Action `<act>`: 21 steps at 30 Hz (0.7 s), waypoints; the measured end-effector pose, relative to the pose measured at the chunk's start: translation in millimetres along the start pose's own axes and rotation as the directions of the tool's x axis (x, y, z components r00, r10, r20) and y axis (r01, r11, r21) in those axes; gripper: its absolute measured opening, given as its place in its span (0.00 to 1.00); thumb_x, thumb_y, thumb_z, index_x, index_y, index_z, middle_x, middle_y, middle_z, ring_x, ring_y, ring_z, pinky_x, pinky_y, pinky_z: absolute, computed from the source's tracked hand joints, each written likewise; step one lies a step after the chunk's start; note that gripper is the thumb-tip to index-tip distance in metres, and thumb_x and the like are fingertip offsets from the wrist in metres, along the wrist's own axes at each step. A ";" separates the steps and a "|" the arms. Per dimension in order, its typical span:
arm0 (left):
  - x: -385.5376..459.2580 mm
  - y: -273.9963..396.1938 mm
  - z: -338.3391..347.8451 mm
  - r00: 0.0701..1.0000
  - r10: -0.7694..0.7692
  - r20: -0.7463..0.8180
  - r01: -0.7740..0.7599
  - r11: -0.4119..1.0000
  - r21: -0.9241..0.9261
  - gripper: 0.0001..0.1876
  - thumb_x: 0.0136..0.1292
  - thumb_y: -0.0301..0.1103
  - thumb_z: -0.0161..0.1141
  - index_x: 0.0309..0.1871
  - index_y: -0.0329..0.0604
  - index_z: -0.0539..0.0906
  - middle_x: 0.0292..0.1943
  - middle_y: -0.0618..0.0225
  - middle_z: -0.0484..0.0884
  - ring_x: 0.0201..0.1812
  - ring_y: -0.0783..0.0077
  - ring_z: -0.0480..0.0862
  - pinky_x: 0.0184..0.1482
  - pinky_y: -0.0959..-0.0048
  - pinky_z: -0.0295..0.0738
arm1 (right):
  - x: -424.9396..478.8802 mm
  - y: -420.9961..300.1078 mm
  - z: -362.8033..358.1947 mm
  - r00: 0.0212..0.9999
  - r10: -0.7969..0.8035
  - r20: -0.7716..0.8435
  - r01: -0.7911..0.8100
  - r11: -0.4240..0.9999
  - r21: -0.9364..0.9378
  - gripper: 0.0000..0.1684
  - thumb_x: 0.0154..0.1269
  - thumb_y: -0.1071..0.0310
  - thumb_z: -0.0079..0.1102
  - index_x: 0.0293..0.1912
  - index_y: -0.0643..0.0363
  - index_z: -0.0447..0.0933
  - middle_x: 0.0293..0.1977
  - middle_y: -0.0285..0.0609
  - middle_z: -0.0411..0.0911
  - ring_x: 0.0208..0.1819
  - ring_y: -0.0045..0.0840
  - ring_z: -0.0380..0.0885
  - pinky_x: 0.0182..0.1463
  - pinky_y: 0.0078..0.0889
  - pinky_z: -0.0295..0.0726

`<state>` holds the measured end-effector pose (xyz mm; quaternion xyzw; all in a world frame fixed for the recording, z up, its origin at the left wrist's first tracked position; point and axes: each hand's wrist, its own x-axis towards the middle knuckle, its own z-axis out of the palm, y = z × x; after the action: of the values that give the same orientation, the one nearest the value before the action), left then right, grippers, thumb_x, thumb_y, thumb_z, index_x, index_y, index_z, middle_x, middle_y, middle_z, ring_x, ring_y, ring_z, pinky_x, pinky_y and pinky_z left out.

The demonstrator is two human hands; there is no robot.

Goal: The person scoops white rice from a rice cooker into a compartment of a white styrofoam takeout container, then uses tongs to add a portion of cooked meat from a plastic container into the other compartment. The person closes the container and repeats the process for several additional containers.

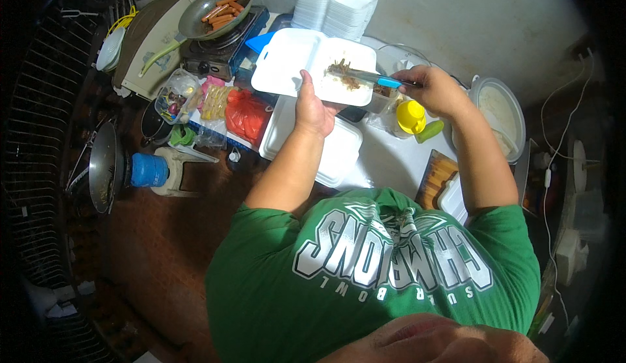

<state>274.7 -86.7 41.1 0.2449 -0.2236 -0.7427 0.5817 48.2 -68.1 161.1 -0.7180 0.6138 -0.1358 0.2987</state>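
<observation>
My left hand (pixel 315 111) holds up an opened white foam clamshell box (pixel 288 62) from beneath, its thumb over the near edge. Brown shredded food (pixel 348 75) lies on something pale, perhaps rice, in the box's right half. Metal tongs with blue grips (pixel 386 81) are in my right hand (pixel 430 86), their tips at the shredded food. Partly hidden under the box and tongs is a clear plastic container (pixel 381 102) with more brown food. Another white foam box (pixel 337 155) lies on the table below my left forearm.
A frying pan of sausages (pixel 215 23) rests on a gas stove (pixel 215 57). Stacked foam trays (pixel 335 11) stand at the wall. Around the table are a red plastic bag (pixel 244 116), a yellow cup (pixel 411 116), a cucumber (pixel 430 131), a lidded tub (pixel 501 113) and a wooden board (pixel 436 174).
</observation>
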 end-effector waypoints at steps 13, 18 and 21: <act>-3.8 8.0 0.4 0.999 0.045 0.020 -0.045 0.999 0.002 0.37 0.74 0.63 0.34 0.71 0.40 0.62 0.64 0.57 0.72 0.62 0.58 0.76 0.58 0.56 0.78 | -22.4 -3.5 -1.3 0.986 -0.075 -0.147 0.056 0.990 -0.127 0.16 0.63 0.69 0.62 0.52 0.56 0.82 0.43 0.49 0.83 0.44 0.39 0.82 0.49 0.35 0.80; -4.0 7.3 -5.1 0.996 0.066 0.065 -0.067 0.998 0.004 0.37 0.73 0.63 0.35 0.71 0.40 0.61 0.64 0.57 0.72 0.63 0.58 0.76 0.58 0.57 0.77 | -18.8 -2.1 0.4 0.972 -0.026 -0.235 0.003 0.995 -0.101 0.16 0.63 0.69 0.63 0.51 0.57 0.82 0.42 0.48 0.83 0.42 0.37 0.82 0.48 0.34 0.80; -6.0 7.8 -3.7 0.995 0.085 0.054 -0.086 0.996 0.007 0.37 0.74 0.63 0.35 0.70 0.40 0.62 0.64 0.57 0.72 0.62 0.57 0.76 0.58 0.57 0.77 | -19.0 -2.5 -7.2 0.977 -0.025 -0.214 0.015 0.999 -0.049 0.16 0.63 0.68 0.63 0.51 0.57 0.82 0.42 0.48 0.83 0.42 0.36 0.82 0.48 0.34 0.80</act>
<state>284.1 -82.7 43.6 0.2178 -0.2530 -0.7225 0.6054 42.1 -51.5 171.5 -0.7123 0.6381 -0.2009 0.2123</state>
